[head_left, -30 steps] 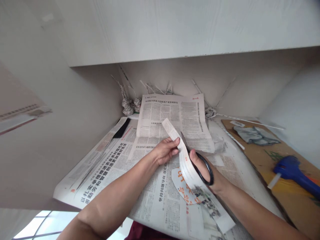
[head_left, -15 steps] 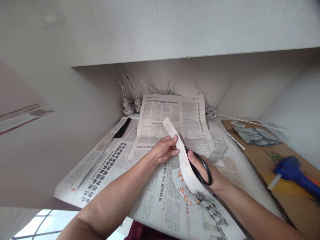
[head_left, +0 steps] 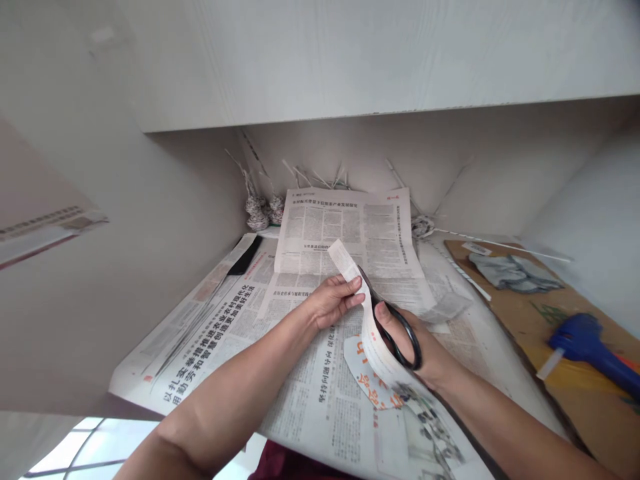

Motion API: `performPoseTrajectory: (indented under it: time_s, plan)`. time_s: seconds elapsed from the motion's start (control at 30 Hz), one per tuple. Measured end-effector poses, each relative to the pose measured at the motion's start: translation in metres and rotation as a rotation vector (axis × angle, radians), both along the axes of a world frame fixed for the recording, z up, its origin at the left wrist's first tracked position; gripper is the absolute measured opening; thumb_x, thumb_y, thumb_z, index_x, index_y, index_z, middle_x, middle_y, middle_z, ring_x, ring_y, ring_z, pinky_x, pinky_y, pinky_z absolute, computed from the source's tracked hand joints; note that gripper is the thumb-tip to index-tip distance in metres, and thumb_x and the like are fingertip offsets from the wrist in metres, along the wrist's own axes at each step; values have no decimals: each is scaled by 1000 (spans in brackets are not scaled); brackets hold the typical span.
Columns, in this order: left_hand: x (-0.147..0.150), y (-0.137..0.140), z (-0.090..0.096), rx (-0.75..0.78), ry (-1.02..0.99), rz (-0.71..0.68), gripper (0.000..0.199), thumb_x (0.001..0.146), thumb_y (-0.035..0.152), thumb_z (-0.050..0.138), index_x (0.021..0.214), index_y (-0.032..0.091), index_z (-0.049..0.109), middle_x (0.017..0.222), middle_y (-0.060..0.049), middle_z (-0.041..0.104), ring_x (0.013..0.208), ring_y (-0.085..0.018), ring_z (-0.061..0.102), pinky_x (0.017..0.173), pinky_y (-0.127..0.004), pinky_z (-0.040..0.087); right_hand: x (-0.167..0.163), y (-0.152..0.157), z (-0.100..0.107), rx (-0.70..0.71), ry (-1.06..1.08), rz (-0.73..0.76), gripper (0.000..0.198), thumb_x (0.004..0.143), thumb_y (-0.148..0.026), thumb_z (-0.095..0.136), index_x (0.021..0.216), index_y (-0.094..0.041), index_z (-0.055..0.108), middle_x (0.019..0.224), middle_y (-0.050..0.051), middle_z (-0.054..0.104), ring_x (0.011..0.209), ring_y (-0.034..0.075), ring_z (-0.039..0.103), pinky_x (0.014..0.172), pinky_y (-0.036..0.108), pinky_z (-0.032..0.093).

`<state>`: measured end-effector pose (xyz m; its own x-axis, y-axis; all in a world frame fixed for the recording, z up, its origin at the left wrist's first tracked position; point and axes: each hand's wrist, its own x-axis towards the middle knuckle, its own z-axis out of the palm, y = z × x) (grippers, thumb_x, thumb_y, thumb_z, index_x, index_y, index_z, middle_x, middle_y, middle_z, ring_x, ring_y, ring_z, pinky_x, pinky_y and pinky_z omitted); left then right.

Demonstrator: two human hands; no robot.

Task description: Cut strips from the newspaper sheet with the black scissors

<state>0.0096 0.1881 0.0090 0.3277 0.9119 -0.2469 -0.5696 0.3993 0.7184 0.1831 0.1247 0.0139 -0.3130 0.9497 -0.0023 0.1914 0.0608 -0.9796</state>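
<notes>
My left hand pinches a long narrow paper strip between thumb and fingers, near its upper end. The strip curves down past my right hand toward the front edge of the table. Black-handled scissors are in my right hand, whose thumb is at the handle. Their blades lie along the right edge of the strip, close to my left fingertips; whether they are parted I cannot tell. Under the strip is a pale blue piece with orange characters, partly covered. Newspaper sheets lie beneath both hands.
A folded newspaper leans at the back. Woven paper gourd shapes stand at the back left, near a black flat object. On a brown board at right lie a blue glue gun and a grey cloth. A cabinet overhangs.
My left hand has shifted slightly right and down along with the upper end of the strip. The strip bends a little more beside the scissors. My right hand has barely moved.
</notes>
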Motion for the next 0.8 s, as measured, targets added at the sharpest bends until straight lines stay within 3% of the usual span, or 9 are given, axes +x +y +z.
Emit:
performPoseTrajectory:
  time_s: [0.13,0.23,0.33,0.4,0.47,0.7,0.8]
  plan:
    - [-2,1,0,21,-12,29,10,91,21,71,97,13,71,76,-2,71,60,-10,70,54,-17,60,1,1,0,-23,19,37,56,86,-76,55,73,-22,63,60,-2,57,60,18,53,62,32,45]
    - [-3,2,-1,16,2,20,14,89,26,73,92,12,69,75,-3,72,56,-11,69,48,-17,59,1,0,0,-34,39,54,55,90,-73,52,75,-21,62,64,-1,60,60,18,53,61,31,44]
    - [-2,2,-3,3,21,-18,15,83,20,79,89,9,71,73,-4,72,55,-10,68,43,-13,54,0,1,0,-6,81,66,52,94,-70,47,89,-22,67,82,2,69,82,22,61,83,36,49]
    - [-1,1,-4,-5,28,-31,14,81,15,81,88,7,72,73,-4,71,54,-9,67,41,-11,50,-1,1,2,14,110,74,52,95,-70,45,99,-24,69,95,3,71,98,25,62,100,38,45]
    - [0,1,-3,-14,31,-28,11,80,12,80,86,6,72,71,-4,71,53,-8,65,40,-10,49,-2,1,2,20,125,78,54,95,-71,44,104,-24,70,101,4,72,106,26,61,106,39,41]
    - [0,1,0,-11,13,24,6,81,6,78,82,8,72,77,-3,72,64,-8,69,57,-11,58,-2,0,4,-12,78,44,55,90,-72,53,84,-21,70,75,2,69,79,25,63,85,38,50]
    - [0,2,-1,5,-1,33,7,81,7,78,83,8,71,77,-4,72,64,-8,69,57,-12,58,-3,-1,6,0,53,29,52,86,-71,60,81,-20,70,73,1,67,79,25,61,82,36,49]
